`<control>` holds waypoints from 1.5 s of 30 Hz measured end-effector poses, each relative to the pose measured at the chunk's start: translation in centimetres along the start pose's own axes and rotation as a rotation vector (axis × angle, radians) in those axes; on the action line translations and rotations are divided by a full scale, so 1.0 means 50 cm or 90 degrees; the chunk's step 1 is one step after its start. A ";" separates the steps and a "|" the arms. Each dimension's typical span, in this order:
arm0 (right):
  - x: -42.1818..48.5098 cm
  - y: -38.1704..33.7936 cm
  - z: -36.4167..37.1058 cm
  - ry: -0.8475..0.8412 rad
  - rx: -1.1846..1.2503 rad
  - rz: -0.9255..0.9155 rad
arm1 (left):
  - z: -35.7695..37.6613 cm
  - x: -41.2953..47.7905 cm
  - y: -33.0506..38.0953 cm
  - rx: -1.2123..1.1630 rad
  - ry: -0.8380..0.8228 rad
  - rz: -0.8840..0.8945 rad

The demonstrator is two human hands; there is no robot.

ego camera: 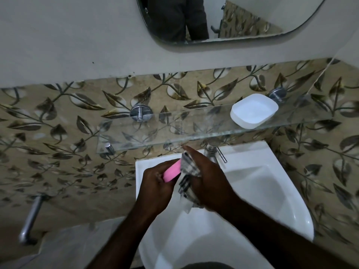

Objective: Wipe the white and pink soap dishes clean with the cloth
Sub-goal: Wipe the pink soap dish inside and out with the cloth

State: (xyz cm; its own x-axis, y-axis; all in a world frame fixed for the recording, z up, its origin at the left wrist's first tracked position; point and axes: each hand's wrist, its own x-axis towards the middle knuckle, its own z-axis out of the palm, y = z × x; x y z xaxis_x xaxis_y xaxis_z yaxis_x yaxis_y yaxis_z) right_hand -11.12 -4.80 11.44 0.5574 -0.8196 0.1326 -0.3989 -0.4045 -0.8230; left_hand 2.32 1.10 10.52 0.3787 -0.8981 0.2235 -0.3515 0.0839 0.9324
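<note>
Pink soap dish (pixel 172 172): held over the basin, tilted on edge, just below the front of the shelf; only one long pink side shows, the rest is hidden by the hands and the cloth.
Cloth (pixel 188 188): checked grey and white, bunched against the right end of the pink dish, with a loose tail hanging down towards the bowl.
Left hand (pixel 155 181): fingers curled round the left end of the pink dish, clamping it steady.
Right hand (pixel 206 177): closed on the cloth and pressing it to the dish, with one finger stretched out along the top.
Step in hand: judged to be the wiping of the pink dish, the cloth working at one end.
White soap dish (pixel 254 111): sits upright and empty near the right end of the shelf, well apart from both hands. Whether it is already wiped cannot be told.
Glass shelf (pixel 155 133): clear, fixed to the leaf-patterned tiles on metal pegs, above the basin.
Sink (pixel 291 191): white, directly under the hands, its tap (pixel 215 150) just behind the right hand.
Next move calls for: turning the pink dish in the left grip so the cloth reaches the hollow and the hidden end, then a free spot on the shelf to set it down, probably left of the white one.
</note>
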 end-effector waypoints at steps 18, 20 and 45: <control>0.005 0.000 -0.030 -0.034 -0.257 -0.035 | 0.015 0.023 0.002 0.189 -0.105 -0.034; -0.025 -0.020 0.012 -0.016 -0.345 -0.089 | 0.017 0.019 -0.003 0.126 -0.078 -0.003; -0.023 -0.008 0.015 0.000 -0.326 -0.146 | 0.005 0.007 -0.016 0.116 -0.028 0.091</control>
State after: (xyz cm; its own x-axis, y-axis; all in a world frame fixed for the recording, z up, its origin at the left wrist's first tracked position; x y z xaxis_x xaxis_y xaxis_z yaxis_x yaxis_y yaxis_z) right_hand -11.06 -3.39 11.21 0.6717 -0.6871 0.2771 -0.5700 -0.7182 -0.3993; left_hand 2.52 0.61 9.75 0.2768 -0.9012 0.3336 -0.5496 0.1363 0.8242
